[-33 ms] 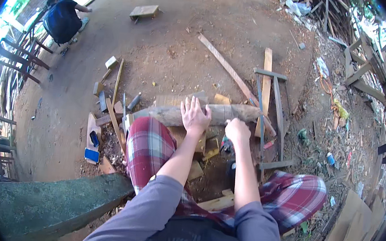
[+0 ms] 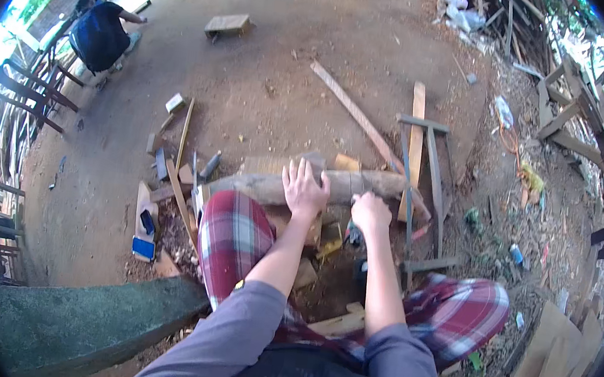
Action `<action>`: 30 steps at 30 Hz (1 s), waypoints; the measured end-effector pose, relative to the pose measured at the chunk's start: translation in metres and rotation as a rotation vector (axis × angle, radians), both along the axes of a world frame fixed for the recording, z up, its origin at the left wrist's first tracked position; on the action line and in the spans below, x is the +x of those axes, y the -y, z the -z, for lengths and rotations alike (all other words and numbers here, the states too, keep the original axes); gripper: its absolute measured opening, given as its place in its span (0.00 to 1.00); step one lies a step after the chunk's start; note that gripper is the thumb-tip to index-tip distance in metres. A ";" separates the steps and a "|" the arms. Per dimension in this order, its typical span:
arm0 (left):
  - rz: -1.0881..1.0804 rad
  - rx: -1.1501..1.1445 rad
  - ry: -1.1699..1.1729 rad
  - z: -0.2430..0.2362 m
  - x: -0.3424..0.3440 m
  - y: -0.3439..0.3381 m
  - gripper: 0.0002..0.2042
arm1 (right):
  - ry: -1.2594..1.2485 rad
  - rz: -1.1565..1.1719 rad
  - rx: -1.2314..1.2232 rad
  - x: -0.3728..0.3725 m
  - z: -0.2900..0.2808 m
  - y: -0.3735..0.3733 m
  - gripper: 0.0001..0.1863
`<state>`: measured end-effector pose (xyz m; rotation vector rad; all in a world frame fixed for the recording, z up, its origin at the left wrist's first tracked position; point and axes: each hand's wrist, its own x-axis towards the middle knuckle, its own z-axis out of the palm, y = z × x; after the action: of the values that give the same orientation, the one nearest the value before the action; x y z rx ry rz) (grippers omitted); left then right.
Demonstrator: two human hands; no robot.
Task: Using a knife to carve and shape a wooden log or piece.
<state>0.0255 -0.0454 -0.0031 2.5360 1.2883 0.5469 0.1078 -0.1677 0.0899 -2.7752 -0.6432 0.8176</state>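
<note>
A pale, rounded log [image 2: 262, 185] lies crosswise in front of my knees, with a dark line across it near its right part. My left hand [image 2: 305, 189] rests flat on top of the log, fingers spread. Against the log's near side, just right of that line, my right hand [image 2: 371, 214] is closed; whatever its fingers hold is hidden. To the right, a wooden frame saw [image 2: 435, 158] leans at the log's right end. Small wood blocks [image 2: 305, 273] lie beneath, between my legs.
Left of the log are wood offcuts [image 2: 179, 201] and a blue phone-like object [image 2: 142, 247]. A long plank [image 2: 358, 113] and a board [image 2: 419, 105] lie beyond. A mossy slab [image 2: 75, 319] borders the lower left. Another person [image 2: 101, 36] crouches at the far left near chairs [image 2: 32, 94].
The view has shifted slightly. Both hands stay at about the same places on the log, and nothing has been picked up or let go.
</note>
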 end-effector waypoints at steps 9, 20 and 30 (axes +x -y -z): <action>-0.030 0.001 -0.007 -0.006 -0.005 -0.004 0.32 | -0.068 -0.049 -0.124 -0.046 -0.091 0.050 0.23; -0.029 0.022 -0.007 -0.007 -0.005 -0.001 0.30 | -0.121 -0.042 -0.107 -0.029 -0.065 0.045 0.24; -0.044 -0.012 -0.034 -0.008 -0.002 -0.002 0.32 | 0.022 0.012 0.071 -0.032 -0.009 0.034 0.25</action>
<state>0.0230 -0.0432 0.0044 2.5224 1.3583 0.5057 0.0754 -0.2017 0.0984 -2.7256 -0.6460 0.7478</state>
